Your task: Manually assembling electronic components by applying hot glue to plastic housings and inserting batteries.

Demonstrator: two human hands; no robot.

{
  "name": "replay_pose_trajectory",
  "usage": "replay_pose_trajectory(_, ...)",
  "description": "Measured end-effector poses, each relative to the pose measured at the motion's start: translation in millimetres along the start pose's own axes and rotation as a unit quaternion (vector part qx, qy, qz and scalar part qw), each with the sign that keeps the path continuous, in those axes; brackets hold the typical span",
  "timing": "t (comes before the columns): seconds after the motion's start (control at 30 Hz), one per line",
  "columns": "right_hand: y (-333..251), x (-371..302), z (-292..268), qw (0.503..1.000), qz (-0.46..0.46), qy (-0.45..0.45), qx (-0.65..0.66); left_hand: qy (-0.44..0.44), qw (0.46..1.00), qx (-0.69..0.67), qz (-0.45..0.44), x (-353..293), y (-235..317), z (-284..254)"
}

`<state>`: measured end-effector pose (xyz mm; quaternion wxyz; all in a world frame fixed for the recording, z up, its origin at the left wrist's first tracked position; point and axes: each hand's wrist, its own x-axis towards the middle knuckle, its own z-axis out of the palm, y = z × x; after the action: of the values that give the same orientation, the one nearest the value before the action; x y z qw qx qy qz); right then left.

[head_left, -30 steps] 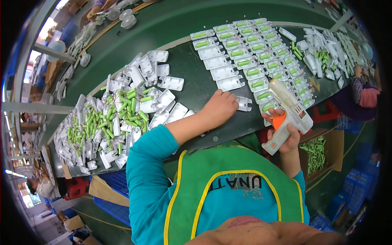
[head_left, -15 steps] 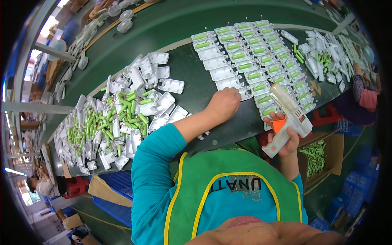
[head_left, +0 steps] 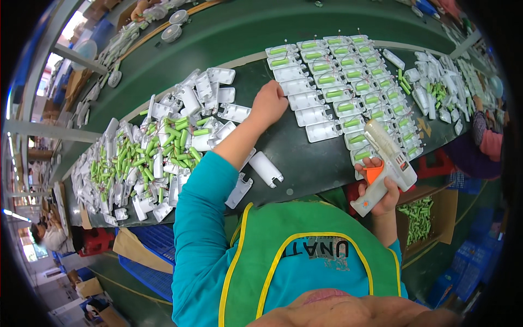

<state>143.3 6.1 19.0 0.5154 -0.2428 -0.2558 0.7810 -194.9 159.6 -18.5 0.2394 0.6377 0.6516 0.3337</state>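
**Glue gun held at the lower right, left hand laid on the bench**

While the dark green bench (head_left: pixel 305 158) fills the upper half of the frame, a whitish glue gun (head_left: pixel 384 163) with an orange trigger is held at the right of centre, just below the bench edge. It is gripped by the right hand (head_left: pixel 384 193), whose fingers are curled tight around the handle, one finger resting at the trigger. The nozzle is pointed toward the upper left, over the nearest white tray (head_left: pixel 362 155) holding a green cell.

The left hand (head_left: pixel 268 103) is stretched to the upper middle of the frame and rests on the bench, knuckles up. Its fingertips are hidden, so whether anything is pinched cannot be told. It lies just beside the rows of white trays (head_left: pixel 332 82), some empty, some filled with green cells. At the left, a loose heap of white shells and green cells (head_left: pixel 152 158) is spread. A cardboard box of green cells (head_left: pixel 417 220) is seen at the lower right.
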Motion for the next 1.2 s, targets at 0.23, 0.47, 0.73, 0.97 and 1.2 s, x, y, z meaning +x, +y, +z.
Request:
replay_pose_trajectory(0.23,3,1,4,1.0,0.003,0.0,0.001,-0.047,0.994,-0.058,-0.081,32,-13,14)
replay_pose_trajectory(0.47,5,0,2,1.0,0.002,0.004,0.001,0.038,0.976,-0.154,-0.152,43,-13,2)
replay_pose_trajectory(0.73,6,3,6,1.0,0.009,-0.001,-0.003,0.022,0.965,-0.212,-0.15,47,-12,7)
replay_pose_trajectory(0.97,4,1,3,1.0,0.014,0.0,-0.02,-0.015,0.973,-0.169,-0.155,40,-3,-26)
replay_pose_trajectory(1.2,6,1,12,1.0,0.0,-0.024,0.007,-0.026,0.949,-0.261,-0.175,49,-8,-13)
